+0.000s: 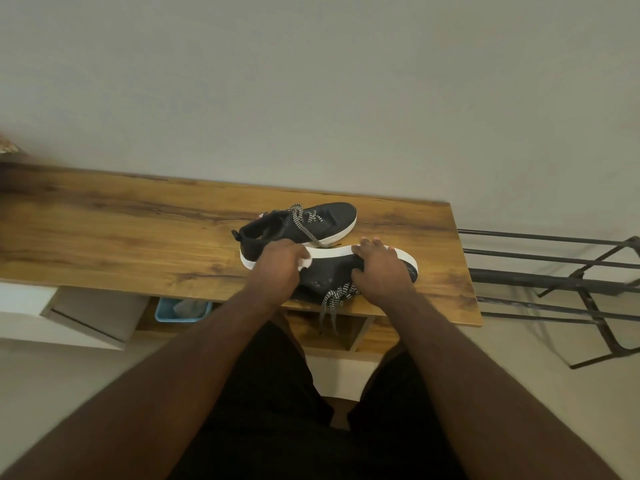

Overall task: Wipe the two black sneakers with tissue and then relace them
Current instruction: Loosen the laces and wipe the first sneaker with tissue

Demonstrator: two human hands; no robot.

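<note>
— On the near sneaker, what are the hands doing?
— Left hand is curled around a crumpled white tissue, pressing it to the side of the black knit sneaker with a white rubber sole, which lies tipped on its side at the front edge of the brown wood-grain worktop. Right hand grips its toe end, fingers hooked over the sole.
— How far along?
— Wiping, I'd judge. Its black-and-white laces hang loose over the edge, so relacing is left. The second black sneaker, just behind and upright, has slack laces too; whether it's been wiped I can't tell.
— Count?
— Two sneakers, one tissue, two hands.
</note>
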